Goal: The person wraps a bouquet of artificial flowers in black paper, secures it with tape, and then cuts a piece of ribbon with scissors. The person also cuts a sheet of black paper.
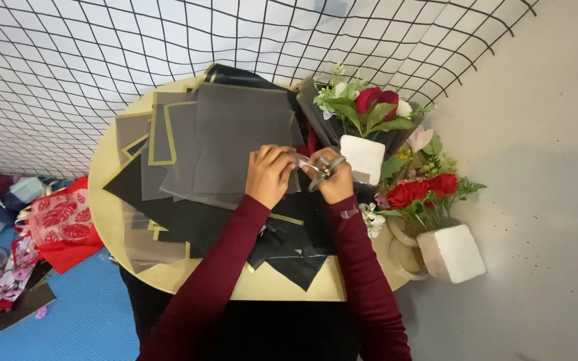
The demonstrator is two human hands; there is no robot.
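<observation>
My left hand (269, 175) pinches the near edge of a grey translucent wrapping sheet (235, 134) that lies on a pile of black and grey sheets. My right hand (334, 180) grips a pair of grey scissors (317, 167) with fingers through the handles; the blades point left toward my left hand. Both arms wear dark red sleeves. A strip of clear tape (349, 214) sticks to my right wrist. Black offcuts (292, 251) lie under my forearms on the round pale yellow table (108, 207).
Two bouquets of red roses (377, 100) (429, 190) with white wrapped stems lie at the table's right. Rolls of tape (406, 257) sit by the lower bouquet. A black wire grid (68, 60) stands behind. Red leaf-print paper (61, 224) and petals lie on the blue floor at left.
</observation>
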